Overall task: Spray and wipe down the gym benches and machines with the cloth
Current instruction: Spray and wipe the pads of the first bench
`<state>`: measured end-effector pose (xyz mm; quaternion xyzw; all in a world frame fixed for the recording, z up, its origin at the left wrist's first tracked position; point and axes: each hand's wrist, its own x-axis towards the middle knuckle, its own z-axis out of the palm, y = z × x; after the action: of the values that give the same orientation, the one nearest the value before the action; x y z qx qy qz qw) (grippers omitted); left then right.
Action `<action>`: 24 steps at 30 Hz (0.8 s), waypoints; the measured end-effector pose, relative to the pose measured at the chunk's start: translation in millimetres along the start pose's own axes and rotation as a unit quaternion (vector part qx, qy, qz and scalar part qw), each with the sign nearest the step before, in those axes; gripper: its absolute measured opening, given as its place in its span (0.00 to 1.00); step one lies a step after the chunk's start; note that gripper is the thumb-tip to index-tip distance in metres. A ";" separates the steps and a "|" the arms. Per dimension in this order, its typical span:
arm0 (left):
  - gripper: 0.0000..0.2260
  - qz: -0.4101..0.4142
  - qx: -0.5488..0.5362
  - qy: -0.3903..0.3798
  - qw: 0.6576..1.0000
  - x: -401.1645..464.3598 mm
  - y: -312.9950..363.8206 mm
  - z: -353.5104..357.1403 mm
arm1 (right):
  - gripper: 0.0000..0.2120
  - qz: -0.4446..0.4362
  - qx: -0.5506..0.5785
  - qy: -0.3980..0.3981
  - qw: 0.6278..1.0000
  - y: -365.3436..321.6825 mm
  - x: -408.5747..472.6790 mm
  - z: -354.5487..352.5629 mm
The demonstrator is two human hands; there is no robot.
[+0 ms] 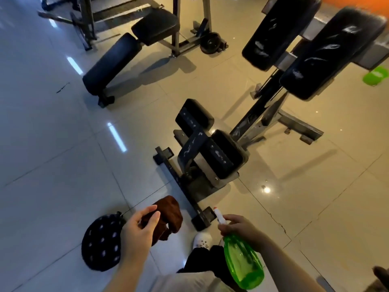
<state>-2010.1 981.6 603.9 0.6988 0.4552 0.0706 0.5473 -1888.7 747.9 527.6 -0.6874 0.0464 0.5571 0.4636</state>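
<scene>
With our left hand pinching the brown cloth and our right hand gripping the green spray bottle, foam-streaked pads probably needed firm, overlapping wipes.

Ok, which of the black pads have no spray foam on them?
The bench at upper left; its seat and backrest look clean, while the near machine's pads and the two right pads show white streaks.

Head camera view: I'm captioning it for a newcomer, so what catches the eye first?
The bright green spray bottle, held in the right hand at bottom centre. Next, white spray streaks on the two tall black back pads at upper right. The left hand holds a brown cloth beside it.
</scene>
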 end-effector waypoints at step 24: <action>0.09 0.050 -0.033 -0.161 0.985 32.0 57.9 48.0 | 0.34 -0.140 0.203 0.175 0.953 -45.9 -24.0 -74.2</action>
<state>-1930.7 971.6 620.3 0.7043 0.3233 -0.0001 0.6320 -1817.4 711.8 570.1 -0.6655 0.1423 0.3365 0.6509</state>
